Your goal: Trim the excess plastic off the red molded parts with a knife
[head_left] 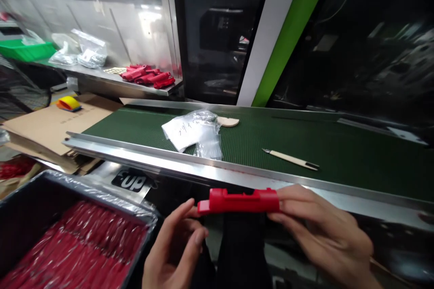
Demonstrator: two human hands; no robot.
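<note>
A red plastic part (241, 201), tube-like with cut-outs along its top, is held level in front of the conveyor's near rail. My right hand (325, 230) pinches its right end between thumb and fingers. Beside the left tip of the part is my left hand (178, 244), its fingers loosely curved and the thumb apart from them. The left index fingertip is very close to that tip; whether it touches cannot be made out. A knife with a cream handle (291, 159) lies on the green conveyor belt (352, 153) beyond my right hand.
Clear plastic bags (190, 131) and a beige half-round piece (228, 121) rest on the belt. At lower left, a dark crate (144, 210) holds many wrapped red parts. More red parts (147, 75) lie on a metal shelf. Flat cardboard (64, 122) carries a yellow-orange object (68, 103).
</note>
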